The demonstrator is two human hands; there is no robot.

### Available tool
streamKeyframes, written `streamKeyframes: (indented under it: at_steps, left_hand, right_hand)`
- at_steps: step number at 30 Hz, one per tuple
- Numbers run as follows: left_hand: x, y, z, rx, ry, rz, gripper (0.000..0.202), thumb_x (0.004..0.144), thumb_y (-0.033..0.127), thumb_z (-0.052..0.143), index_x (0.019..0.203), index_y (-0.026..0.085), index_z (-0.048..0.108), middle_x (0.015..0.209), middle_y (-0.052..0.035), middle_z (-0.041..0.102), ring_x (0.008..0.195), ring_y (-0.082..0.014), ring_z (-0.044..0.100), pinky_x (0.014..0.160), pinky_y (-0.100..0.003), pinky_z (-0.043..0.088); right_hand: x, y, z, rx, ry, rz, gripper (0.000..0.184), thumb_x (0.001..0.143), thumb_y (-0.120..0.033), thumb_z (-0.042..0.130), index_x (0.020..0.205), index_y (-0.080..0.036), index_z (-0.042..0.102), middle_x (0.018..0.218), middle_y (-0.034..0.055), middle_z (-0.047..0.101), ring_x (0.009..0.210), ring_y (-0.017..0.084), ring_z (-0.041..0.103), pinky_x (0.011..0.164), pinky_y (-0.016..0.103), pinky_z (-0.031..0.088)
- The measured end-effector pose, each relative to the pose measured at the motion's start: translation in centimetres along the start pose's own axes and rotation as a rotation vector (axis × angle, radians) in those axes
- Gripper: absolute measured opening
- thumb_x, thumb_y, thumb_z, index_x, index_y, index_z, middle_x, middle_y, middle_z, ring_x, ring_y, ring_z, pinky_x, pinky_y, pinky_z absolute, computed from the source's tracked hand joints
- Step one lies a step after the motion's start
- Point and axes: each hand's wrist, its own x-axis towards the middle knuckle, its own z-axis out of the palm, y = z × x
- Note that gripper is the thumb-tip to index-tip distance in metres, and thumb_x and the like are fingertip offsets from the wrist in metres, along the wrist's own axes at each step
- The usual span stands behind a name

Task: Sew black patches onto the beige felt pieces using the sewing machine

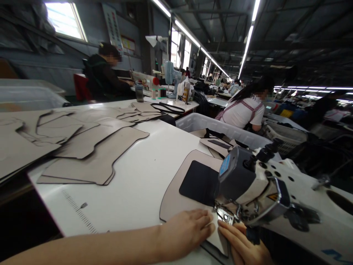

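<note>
Two bare hands at a sewing machine (239, 176), with a beige panel (175, 193) lying on the bench (138, 200) beside and partly beneath the machine's head. The left hand (187, 232) rests palm down, its fingers close together and extended over the panel's near part; the right hand (245, 243) reaches in from the other side, fingers straight, beside the metal foot (226, 217). Whether the right hand pinches the material cannot be told, since its underside is hidden.

The chief hazard is likely to the fingertips: both hands lie just beside the foot, and a slip could carry a finger under it. Uneven pressure from the two hands might also skew the panel or pucker it. The dark patch (197, 182), if not fixed flat, could shift out of line; its fastening cannot be judged here.

The panel is broad and flat, with a rounded outer corner and a thin dark edge. The patch on it is roughly rectangular, with rounded corners, and runs behind the machine's head. A pale strip (219, 241) with a dark border shows between the hands; whether it is a separate piece is unclear.
</note>
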Motion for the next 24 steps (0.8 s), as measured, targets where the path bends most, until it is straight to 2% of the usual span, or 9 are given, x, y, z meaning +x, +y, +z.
streamKeyframes:
  at_steps: [6,12,18,21,24]
  left_hand:
    - [0.0,-1.8,0.6,-0.058,-0.023,0.09,0.034,0.094,0.017,0.035,0.124,0.01,0.047,0.125,-0.013,0.055,0.122,-0.0199,0.044,0.107,-0.03,0.031]
    - [0.9,-4.5,-0.2,-0.224,-0.04,0.178,0.032,0.094,0.019,0.038,0.118,0.01,0.057,0.124,-0.0119,0.057,0.123,-0.019,0.045,0.109,-0.028,0.029]
    - [2.6,-7.9,-1.0,-0.393,-0.097,0.202,0.032,0.095,0.021,0.038,0.118,0.018,0.061,0.121,-0.0046,0.06,0.12,-0.015,0.048,0.104,-0.025,0.036]
    - [3.4,-9.2,-1.1,-0.428,-0.116,0.214,0.034,0.094,0.016,0.036,0.114,0.017,0.063,0.118,-0.0042,0.061,0.118,-0.0149,0.05,0.103,-0.024,0.036]
    - [3.7,-9.7,-1.2,-0.404,-0.136,0.223,0.037,0.091,0.009,0.034,0.112,0.015,0.064,0.117,-0.0049,0.062,0.119,-0.0153,0.049,0.103,-0.023,0.035]
  right_hand:
    - [0.6,-0.3,-0.3,0.031,0.027,0.054,0.039,0.082,-0.012,0.045,0.119,-0.024,0.054,0.124,-0.005,0.052,0.098,0.014,0.059,0.08,0.03,0.048]
    - [2.4,-1.2,-1.7,0.151,0.075,0.192,0.038,0.082,-0.006,0.04,0.111,-0.022,0.059,0.113,-0.0036,0.061,0.095,0.012,0.06,0.08,0.029,0.047]
    - [2.6,-1.7,-2.1,0.095,-0.014,0.133,0.041,0.081,-0.007,0.038,0.116,-0.021,0.055,0.122,-0.0037,0.053,0.088,0.014,0.063,0.072,0.033,0.05]
    - [2.3,-1.6,-1.9,0.098,-0.071,0.106,0.044,0.081,-0.008,0.039,0.122,-0.018,0.051,0.13,0.0002,0.047,0.097,0.015,0.06,0.08,0.03,0.049]
    - [2.2,-1.4,-1.8,0.075,-0.104,0.081,0.048,0.08,-0.007,0.038,0.127,-0.013,0.046,0.134,0.0033,0.042,0.115,0.016,0.049,0.087,0.027,0.047]
